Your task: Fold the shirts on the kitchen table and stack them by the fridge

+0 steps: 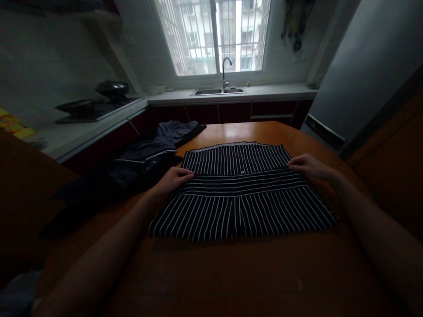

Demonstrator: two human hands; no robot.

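A dark shirt with thin white stripes [241, 193] lies flat and partly folded on the orange-brown wooden table [231, 273]. My left hand [172, 179] rests on the shirt's left edge at the fold line, fingers pressed together on the cloth. On the right edge, at the same fold line, my right hand [307, 166] has its fingers closed on the fabric. Small buttons show along the middle of the far part of the shirt.
A dark jacket with a light trim [148, 160] lies crumpled on the table to the left. Behind runs a counter [280, 92] with a sink and tap [224, 86] under a barred window, and a stove with a pan [99, 103] on the left.
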